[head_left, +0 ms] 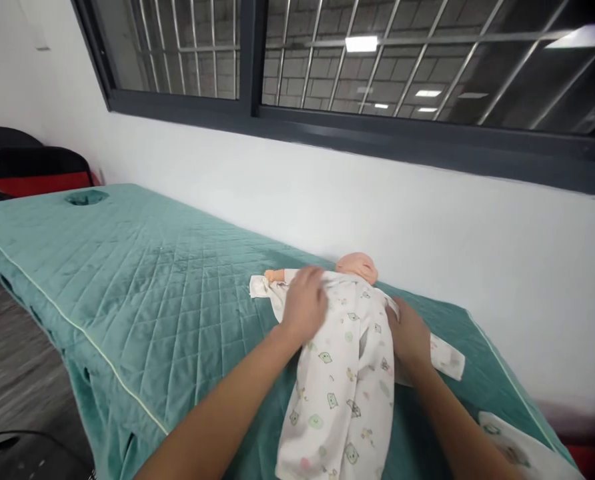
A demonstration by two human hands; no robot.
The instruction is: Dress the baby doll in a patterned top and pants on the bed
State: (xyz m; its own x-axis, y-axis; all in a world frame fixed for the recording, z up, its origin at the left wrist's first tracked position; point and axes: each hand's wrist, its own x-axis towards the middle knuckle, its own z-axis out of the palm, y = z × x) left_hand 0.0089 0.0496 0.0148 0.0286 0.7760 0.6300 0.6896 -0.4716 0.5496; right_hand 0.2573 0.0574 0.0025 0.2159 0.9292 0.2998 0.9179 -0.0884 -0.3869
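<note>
A baby doll (358, 265) lies on its back on the green quilted cover, its head toward the wall. White printed baby clothing (345, 373) lies over its body, with one sleeve spread to each side. The doll's small hand shows near the left cuff. My left hand (306, 303) rests on the clothing at the doll's left-side shoulder in view, fingers curled and partly blurred. My right hand (408, 333) is at the opposite side of the chest, its fingers closed at the fabric edge near the right sleeve.
The green quilted cover (177, 300) drapes over a long bed with a face hole (86, 197) at its far left. Another printed cloth (522, 447) lies at the lower right. Behind are a white wall and barred window; black and red chairs (37, 170) stand at left.
</note>
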